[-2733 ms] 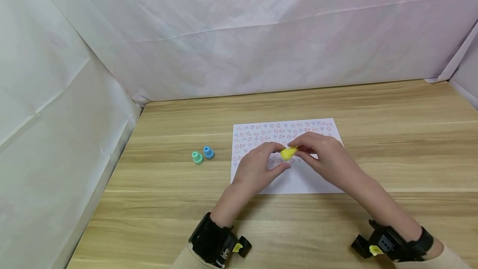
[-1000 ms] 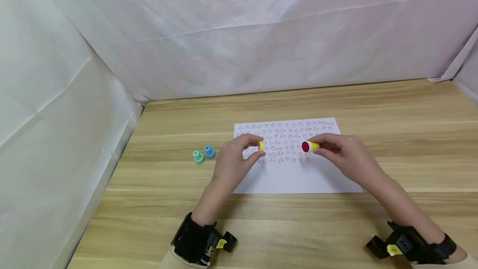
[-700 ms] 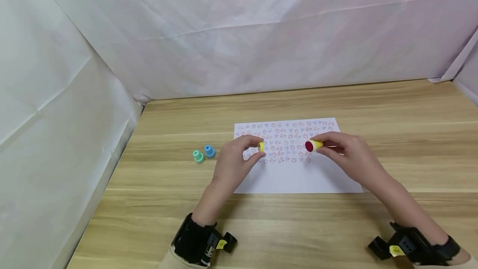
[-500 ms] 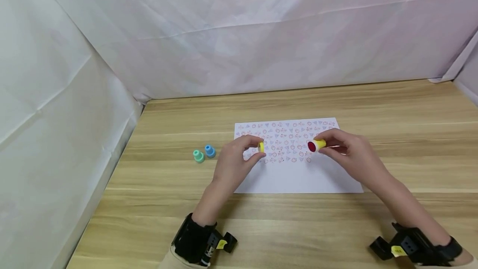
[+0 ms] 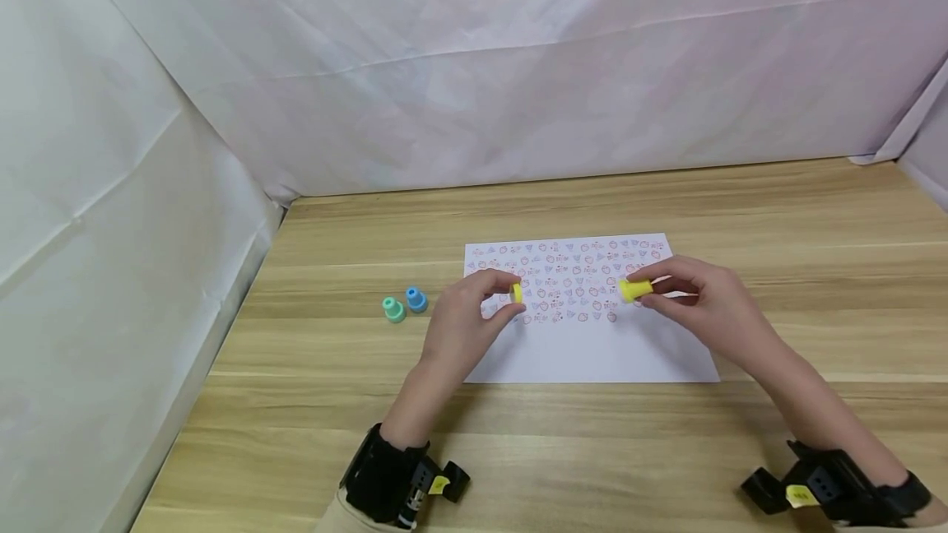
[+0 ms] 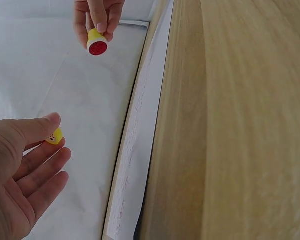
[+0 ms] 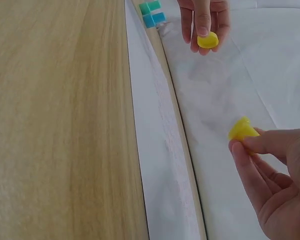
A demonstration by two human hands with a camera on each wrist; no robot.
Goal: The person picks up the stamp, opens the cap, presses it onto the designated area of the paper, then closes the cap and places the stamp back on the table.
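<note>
Paper sheet (image 5: pixel 585 352) mid-table (image 5: pixel 778 212); two small stamps (image 5: pixel 404 305), seemingly touching, left of it.

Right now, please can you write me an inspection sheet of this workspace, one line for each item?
Surface: wooden table, bare around the sheet.
Job's things: stamped paper sheet; yellow stamp with red face; yellow cap.
Clutter: green stamp and blue stamp, left of the sheet.
Grippers: left hand pinches the cap; right hand pinches the stamp; both above the sheet.
Cables: nothing seen.
Surroundings: white sheeting behind and at the sides.
</note>
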